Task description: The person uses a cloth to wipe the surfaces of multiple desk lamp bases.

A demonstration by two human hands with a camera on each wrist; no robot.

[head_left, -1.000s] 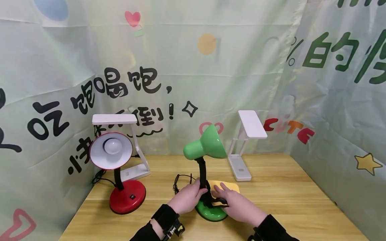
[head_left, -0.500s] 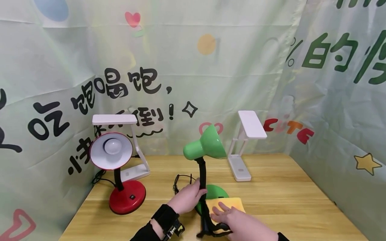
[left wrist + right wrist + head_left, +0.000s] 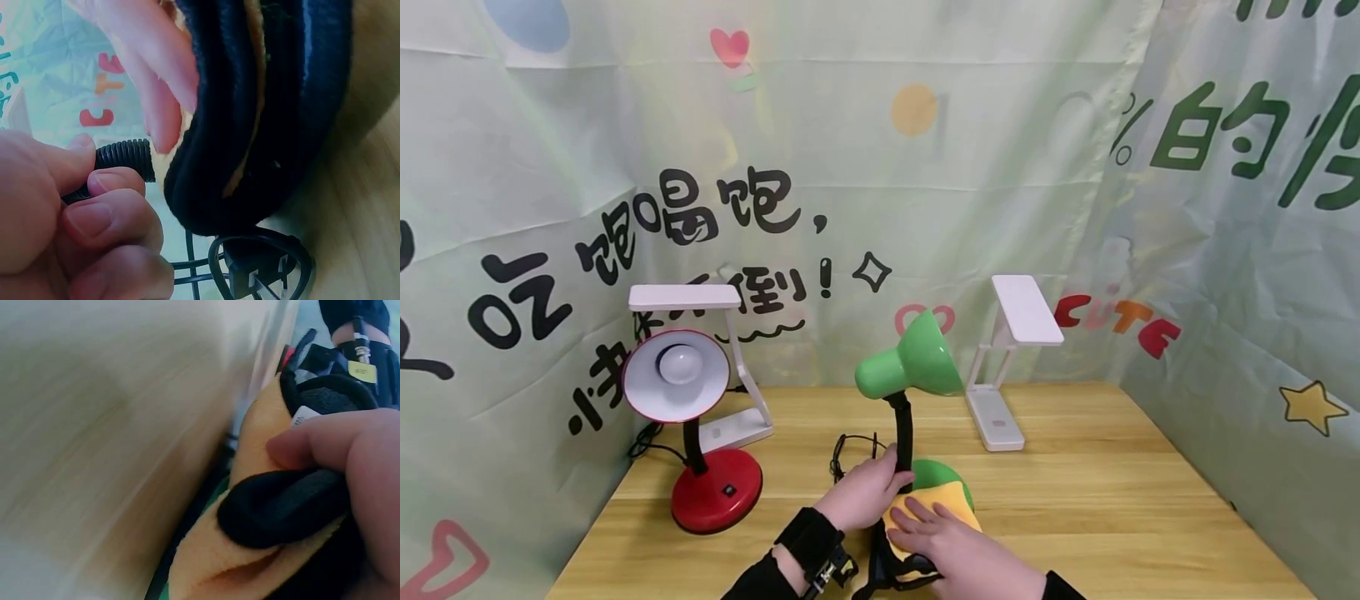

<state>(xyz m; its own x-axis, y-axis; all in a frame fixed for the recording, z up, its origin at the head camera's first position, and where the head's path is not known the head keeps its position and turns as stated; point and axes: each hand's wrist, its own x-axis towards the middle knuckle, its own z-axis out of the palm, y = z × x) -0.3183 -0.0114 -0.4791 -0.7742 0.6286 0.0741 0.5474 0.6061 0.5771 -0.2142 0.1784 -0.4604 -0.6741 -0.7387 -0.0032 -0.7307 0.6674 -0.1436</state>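
Observation:
A green desk lamp (image 3: pixel 925 358) stands at the table's middle on a round green base (image 3: pixel 934 472). My left hand (image 3: pixel 861 492) grips its black flexible neck (image 3: pixel 125 155), thumb and fingers curled around the ribbing. An orange-yellow cloth (image 3: pixel 957 500) with black edging lies over the near part of the base. Spread, nearly straight fingers of my right hand (image 3: pixel 966 550) press on this cloth. Black folds of it bunch up beside the thumb in the right wrist view, where the thumb tip touches the yellow side. The cloth and hands hide much of the base.
A red lamp (image 3: pixel 718 492) stands at the left, with a white folding lamp (image 3: pixel 737 425) behind it. Another white lamp (image 3: pixel 996 421) stands back right. A coiled black cord with a plug (image 3: pixel 244 272) lies by the green lamp. Printed fabric walls (image 3: pixel 850 125) enclose the wooden table (image 3: pixel 1112 483).
The cloth came toward me off the far side of the base, then swung left over its near part with my right hand. My left hand keeps its grip on the neck.

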